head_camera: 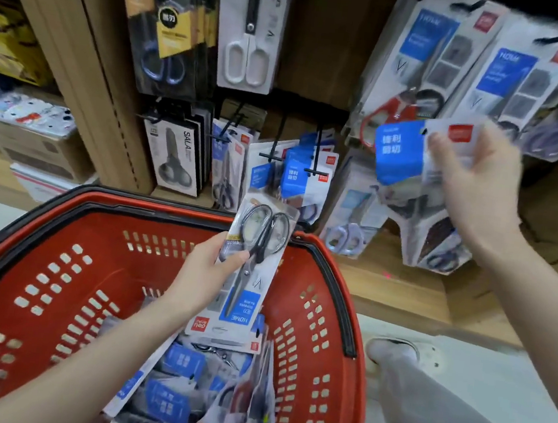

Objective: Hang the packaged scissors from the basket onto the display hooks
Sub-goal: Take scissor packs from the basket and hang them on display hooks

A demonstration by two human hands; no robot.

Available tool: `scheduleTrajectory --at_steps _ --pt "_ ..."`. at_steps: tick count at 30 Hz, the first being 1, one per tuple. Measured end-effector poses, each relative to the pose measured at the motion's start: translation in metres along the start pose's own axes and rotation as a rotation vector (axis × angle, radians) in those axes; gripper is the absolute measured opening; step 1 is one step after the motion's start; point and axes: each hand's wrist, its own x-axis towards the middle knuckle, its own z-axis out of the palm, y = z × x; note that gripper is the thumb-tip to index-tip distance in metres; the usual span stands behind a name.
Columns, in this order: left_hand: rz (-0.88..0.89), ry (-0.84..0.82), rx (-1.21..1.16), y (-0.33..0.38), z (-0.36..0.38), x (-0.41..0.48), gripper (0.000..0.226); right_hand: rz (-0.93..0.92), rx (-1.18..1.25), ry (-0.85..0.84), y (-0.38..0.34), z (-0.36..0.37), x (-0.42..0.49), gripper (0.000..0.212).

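left hand [209, 273]: grasping 1 black-handled scissors pack [258, 261] | right hand [473, 183]: grasping 1 blue-labelled pack [401, 151], blurred | 1 red basket [101, 254]: heap of packs [190, 384], count unclear

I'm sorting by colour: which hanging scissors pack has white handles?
The white-carded pack hanging top centre, marked Scissors; its left neighbour shows blue handles, the right one red.

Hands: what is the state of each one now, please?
Left hand: grips a pack of black-handled scissors.
Right hand: grips a blue-labelled scissors pack.
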Motion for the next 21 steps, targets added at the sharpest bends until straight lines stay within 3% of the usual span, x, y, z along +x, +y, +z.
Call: scheduleTrajectory --at_steps 3,9,16,21 --pt "-0.024 0.007 0.0 -0.002 0.005 0.005 0.018 0.016 -0.095 -0.153 0.029 0.024 -0.006 0.007" --pt "-0.038 0.003 0.01 -0.002 0.007 0.012 0.02 0.228 -0.11 -0.296 0.076 0.085 -0.022 0.033" --pt "-0.069 0.029 0.034 -0.002 -0.003 0.03 0.021 0.454 0.066 -0.279 0.098 0.143 -0.015 0.031" --pt "-0.086 0.043 0.071 -0.005 -0.006 0.04 0.017 0.452 0.095 -0.276 0.104 0.164 -0.01 0.017"
